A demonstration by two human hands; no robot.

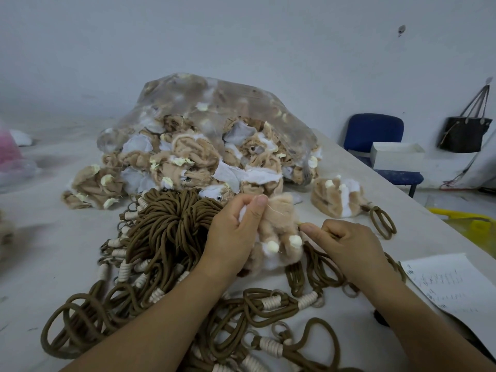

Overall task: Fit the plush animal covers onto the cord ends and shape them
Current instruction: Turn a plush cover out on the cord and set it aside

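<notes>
A tan and white plush animal cover (279, 226) with cream tips is held above the table's middle. My left hand (236, 229) grips its left side, thumb up against the top. My right hand (346, 245) pinches its right edge, fingers curled, with brown cord under the palm. A big bundle of brown cords (171, 226) with white wrapped ends lies to the left. More cord loops (268, 304) with rings spread in front. A finished plush cover (338, 197) with a cord loop lies at the right.
A clear plastic bag (214, 108) spills several inside-out plush covers (166, 162) behind the cords. A sheet of paper (451, 285) lies at the right table edge. Beyond the edge stand a blue chair (375, 130), a white box (397, 157), and a hanging dark bag (464, 132).
</notes>
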